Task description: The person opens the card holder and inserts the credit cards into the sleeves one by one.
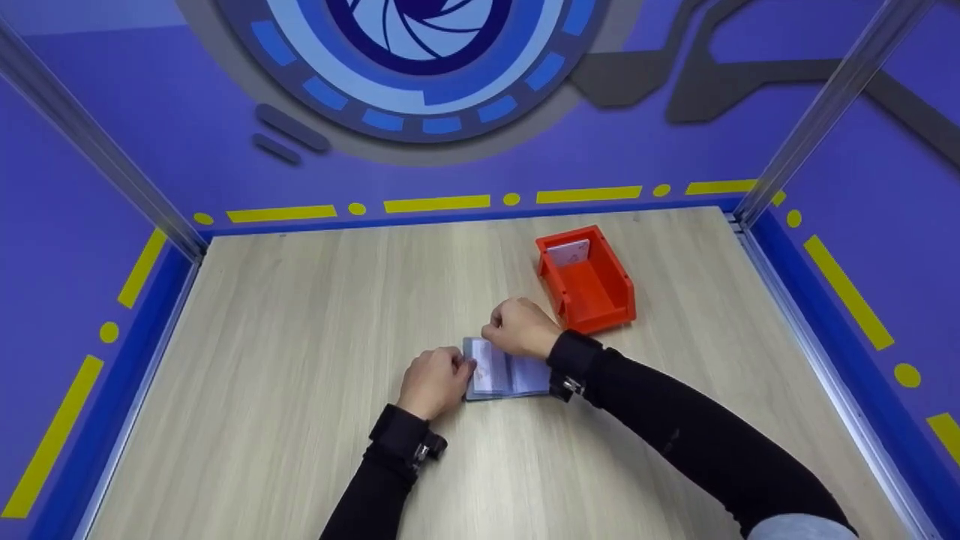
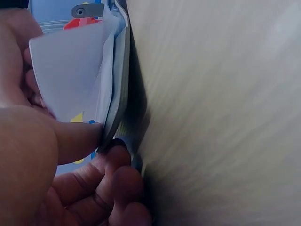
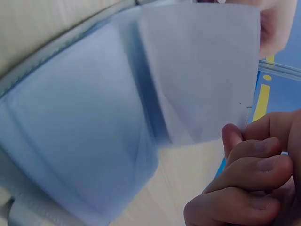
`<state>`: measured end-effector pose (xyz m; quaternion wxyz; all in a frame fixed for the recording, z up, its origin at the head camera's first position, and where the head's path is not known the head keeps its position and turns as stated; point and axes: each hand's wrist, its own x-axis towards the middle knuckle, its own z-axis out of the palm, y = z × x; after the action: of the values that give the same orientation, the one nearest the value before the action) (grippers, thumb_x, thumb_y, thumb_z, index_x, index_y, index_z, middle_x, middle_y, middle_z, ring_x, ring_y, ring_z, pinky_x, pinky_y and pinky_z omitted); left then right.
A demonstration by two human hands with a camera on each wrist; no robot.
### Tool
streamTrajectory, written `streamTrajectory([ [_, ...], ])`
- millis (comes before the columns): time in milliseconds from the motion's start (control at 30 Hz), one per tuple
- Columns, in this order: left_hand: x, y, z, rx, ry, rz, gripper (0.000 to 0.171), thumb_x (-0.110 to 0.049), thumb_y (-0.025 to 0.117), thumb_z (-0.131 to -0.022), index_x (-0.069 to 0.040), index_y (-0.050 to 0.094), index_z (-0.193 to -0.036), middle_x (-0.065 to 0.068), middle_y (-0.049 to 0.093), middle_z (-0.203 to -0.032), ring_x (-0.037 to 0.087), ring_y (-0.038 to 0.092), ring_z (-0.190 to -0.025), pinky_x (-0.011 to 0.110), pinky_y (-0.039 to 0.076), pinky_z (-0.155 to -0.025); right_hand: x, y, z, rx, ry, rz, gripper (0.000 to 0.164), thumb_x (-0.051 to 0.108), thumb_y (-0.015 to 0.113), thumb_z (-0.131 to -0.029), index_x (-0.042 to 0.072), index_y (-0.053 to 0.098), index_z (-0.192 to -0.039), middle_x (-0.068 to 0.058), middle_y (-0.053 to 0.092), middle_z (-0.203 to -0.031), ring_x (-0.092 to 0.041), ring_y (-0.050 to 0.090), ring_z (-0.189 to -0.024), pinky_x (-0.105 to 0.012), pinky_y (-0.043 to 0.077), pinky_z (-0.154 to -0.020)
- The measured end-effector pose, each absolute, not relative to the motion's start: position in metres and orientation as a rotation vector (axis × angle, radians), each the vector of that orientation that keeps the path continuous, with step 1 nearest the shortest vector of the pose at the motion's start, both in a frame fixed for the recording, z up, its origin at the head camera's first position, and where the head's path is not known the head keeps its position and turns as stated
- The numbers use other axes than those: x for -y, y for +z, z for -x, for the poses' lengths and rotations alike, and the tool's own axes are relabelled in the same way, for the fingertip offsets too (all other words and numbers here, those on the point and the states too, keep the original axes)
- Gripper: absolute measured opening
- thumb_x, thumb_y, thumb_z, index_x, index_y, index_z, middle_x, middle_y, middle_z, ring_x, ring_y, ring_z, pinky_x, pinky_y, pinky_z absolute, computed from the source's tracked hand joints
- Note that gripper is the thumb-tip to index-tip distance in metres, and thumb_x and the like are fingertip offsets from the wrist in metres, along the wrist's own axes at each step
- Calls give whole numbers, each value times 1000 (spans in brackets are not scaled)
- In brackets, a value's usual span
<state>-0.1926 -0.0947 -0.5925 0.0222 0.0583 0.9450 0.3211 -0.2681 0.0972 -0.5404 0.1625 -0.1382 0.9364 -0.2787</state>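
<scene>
A grey card holder (image 1: 531, 379) lies spread on the table, its clear plastic sleeves showing. The left hand (image 1: 431, 382) grips its left edge; in the left wrist view the thumb lies on the inside and fingers (image 2: 123, 183) are behind the cover. Over the holder's top edge, the right hand (image 1: 525, 328) pinches the corner of a whitish leaf (image 3: 202, 70) between thumb and index finger. The leaf stands raised from the bluish sleeve (image 3: 84, 127) beside it. Whether it is a loose card or a sleeve page, I cannot tell. A snap strap (image 2: 88, 10) sticks out from the cover.
Behind the right hand stands a red open bin (image 1: 592, 289) with a pale printed card (image 1: 568, 253) leaning on its inner back wall. The wooden table (image 1: 315, 322) is enclosed by blue-purple panels (image 1: 420, 176) at the back and both sides.
</scene>
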Motion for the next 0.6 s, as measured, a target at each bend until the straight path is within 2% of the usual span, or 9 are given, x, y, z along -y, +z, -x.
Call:
streamTrajectory([
  [367, 94, -591, 194, -2926, 971, -177, 32, -24, 68, -107, -16, 60, -77, -2, 54, -71, 17, 49, -63, 33, 35, -59, -81, -558, 270, -2677, -777, 462, 36, 22, 71, -98, 18, 63, -63, 8, 49, -59, -13, 48, -58, -28, 37, -59],
  [600, 95, -592, 193, -2920, 953, -158, 30, -25, 66, -107, -16, 62, -79, -1, 57, -72, 17, 51, -64, 34, 37, -60, -82, -560, 270, -2676, -766, 487, 25, 23, 71, -98, 13, 80, -77, 6, 59, -65, -14, 52, -63, -28, 40, -60],
])
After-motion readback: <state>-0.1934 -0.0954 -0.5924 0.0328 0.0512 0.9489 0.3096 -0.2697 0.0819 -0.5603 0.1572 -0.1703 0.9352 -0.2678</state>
